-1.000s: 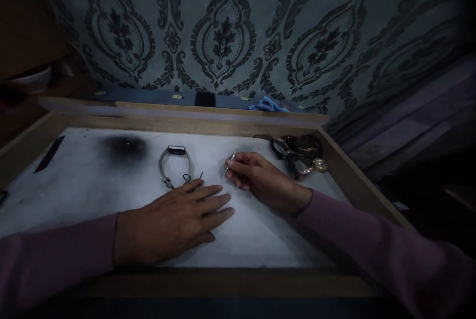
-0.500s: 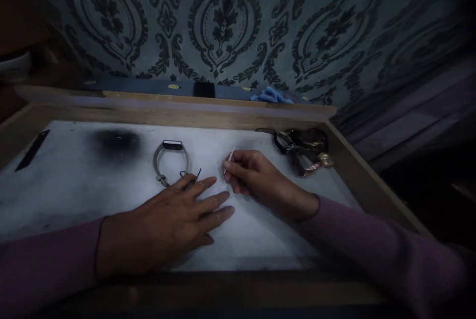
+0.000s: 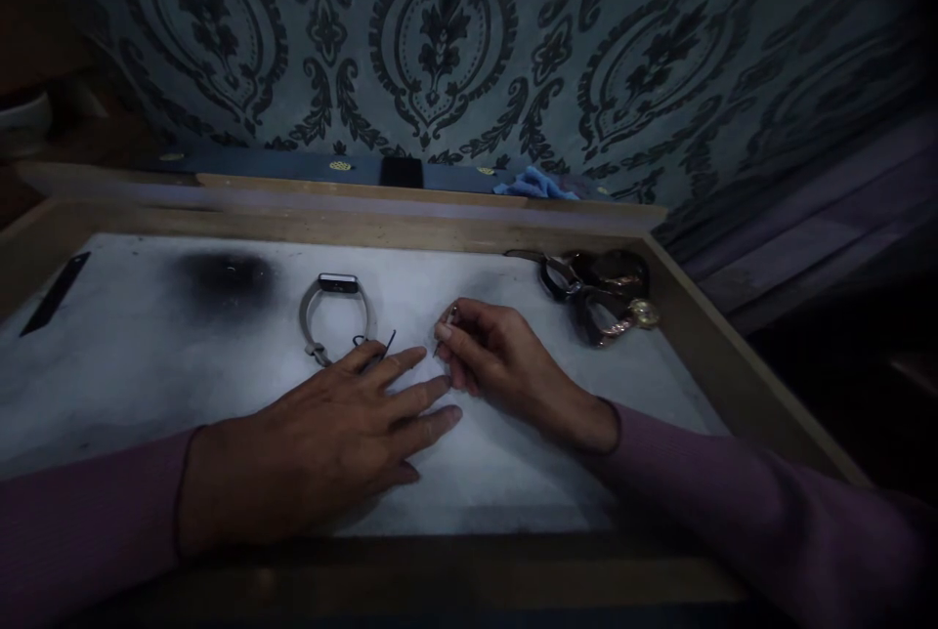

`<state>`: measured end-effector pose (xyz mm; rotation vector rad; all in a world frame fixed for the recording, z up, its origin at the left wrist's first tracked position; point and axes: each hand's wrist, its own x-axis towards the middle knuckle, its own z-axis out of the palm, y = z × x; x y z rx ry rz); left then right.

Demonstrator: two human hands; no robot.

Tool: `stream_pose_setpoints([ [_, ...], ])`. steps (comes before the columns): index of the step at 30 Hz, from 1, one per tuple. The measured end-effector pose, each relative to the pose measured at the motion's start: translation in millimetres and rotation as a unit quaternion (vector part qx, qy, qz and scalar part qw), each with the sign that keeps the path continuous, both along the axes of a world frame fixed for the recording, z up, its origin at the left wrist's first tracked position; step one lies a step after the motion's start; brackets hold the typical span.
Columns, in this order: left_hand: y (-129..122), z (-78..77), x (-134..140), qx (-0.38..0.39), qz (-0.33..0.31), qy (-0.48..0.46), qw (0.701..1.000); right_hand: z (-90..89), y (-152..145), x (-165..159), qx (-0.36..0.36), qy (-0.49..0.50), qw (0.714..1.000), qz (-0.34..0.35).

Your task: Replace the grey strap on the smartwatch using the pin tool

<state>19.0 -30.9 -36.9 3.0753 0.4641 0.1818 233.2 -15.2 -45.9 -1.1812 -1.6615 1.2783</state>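
Note:
My left hand (image 3: 352, 424) lies palm down with its fingers spread on the white board (image 3: 220, 365), holding nothing that shows. By its index finger are a smartwatch (image 3: 338, 284), standing on edge with its grey strap curved in a loop, and a thin black looped piece (image 3: 391, 343). The hand partly covers both. Just right of the left fingertips, my right hand (image 3: 505, 360) pinches a thin metal tool (image 3: 452, 314) between thumb and fingers. The tool points down toward the board. Most of it is hidden by the fingers, so its exact kind is unclear.
A raised wooden rim (image 3: 703, 346) surrounds the board. Several wristwatches (image 3: 641, 314) lie heaped in the far right corner. At the far left is a flat dark strip (image 3: 55, 295). Behind the rim sit a blue cloth (image 3: 536, 185) and a black rectangular object (image 3: 402, 172).
My right hand has turned slightly, so less of the thin metal tool shows above the fingers. The left hand keeps its place, and the view has shifted a little.

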Motion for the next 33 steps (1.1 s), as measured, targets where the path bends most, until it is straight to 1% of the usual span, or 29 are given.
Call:
stream_pose_setpoints([
  [3,0.2,2.6,0.0,0.005,-0.004,0.003,1.000,0.7,-5.4,0.6,0.087,-0.053,0.995,-0.003],
  [7,-1.6,3.4,-0.9,0.020,-0.003,-0.005,1.000,3.7,-10.2,1.5,0.231,-0.132,0.964,0.016],
  [8,-2.3,3.0,-1.3,0.024,0.000,-0.009,1.000,3.7,-10.5,1.4,0.254,-0.141,0.957,0.020],
  [9,-3.1,2.6,-1.8,0.028,0.002,-0.011,1.000,3.5,-10.5,1.1,0.264,-0.142,0.954,0.020],
  [13,-5.7,1.6,-3.7,0.036,0.004,-0.008,0.999,1.8,-9.6,-0.8,0.213,-0.123,0.969,0.005],
  [16,-6.6,2.3,-4.2,0.030,0.011,-0.006,0.999,1.8,-9.4,-1.8,0.215,-0.133,0.968,0.007],
  [24,-7.0,10.0,-4.6,0.022,0.013,-0.009,1.000,-1.4,-8.6,-2.2,0.199,-0.113,0.973,-0.004],
  [26,-7.5,9.9,-5.3,0.018,0.013,-0.012,1.000,-2.1,-8.7,-2.3,0.205,-0.118,0.972,-0.011],
  [29,-8.5,9.3,-6.4,0.008,0.015,-0.019,1.000,-1.9,-9.1,-2.6,0.236,-0.136,0.962,-0.022],
  [33,-9.0,12.4,-6.7,-0.006,0.016,-0.007,1.000,-1.3,-9.4,-2.9,0.256,-0.152,0.955,-0.021],
])
